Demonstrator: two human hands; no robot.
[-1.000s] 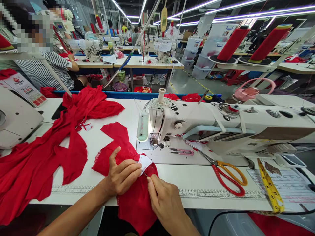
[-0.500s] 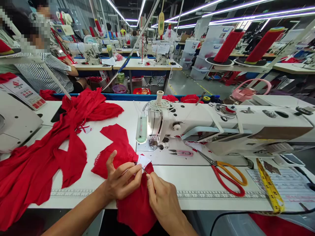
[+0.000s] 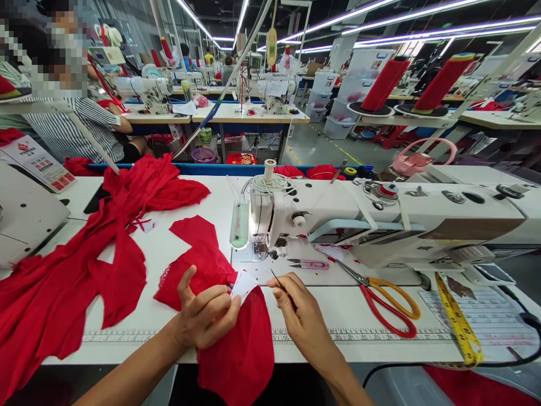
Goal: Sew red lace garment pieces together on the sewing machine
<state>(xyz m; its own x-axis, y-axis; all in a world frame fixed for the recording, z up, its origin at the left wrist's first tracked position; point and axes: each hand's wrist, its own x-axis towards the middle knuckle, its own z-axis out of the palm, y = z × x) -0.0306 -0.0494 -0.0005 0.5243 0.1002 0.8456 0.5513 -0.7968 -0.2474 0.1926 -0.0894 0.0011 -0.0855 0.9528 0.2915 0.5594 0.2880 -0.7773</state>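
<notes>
My left hand (image 3: 207, 316) is closed on a red fabric piece (image 3: 253, 349) and a white paper piece (image 3: 244, 283) lying over it, the thumb raised. The fabric spreads over the table and hangs past its front edge. To the right, my right hand (image 3: 302, 313) pinches a thin dark pointed tool (image 3: 276, 278), its tip up and apart from the paper; its exact kind is unclear. Beyond both hands stands the white sewing machine (image 3: 401, 208). Pink-handled thread snips (image 3: 310, 264) lie on its bed, near my right hand.
Scissors (image 3: 386, 304) with orange and red handles lie right, beside a yellow tape measure (image 3: 456, 321). A heap of red fabric (image 3: 93, 254) covers the left side. A ruler strip (image 3: 359, 336) runs along the front edge. A person in a striped top (image 3: 80, 132) sits beyond, left.
My right hand has drawn the pointed tool away from the paper, up and to the right, and its tip has turned upward. The left hand keeps its hold on the fabric and paper.
</notes>
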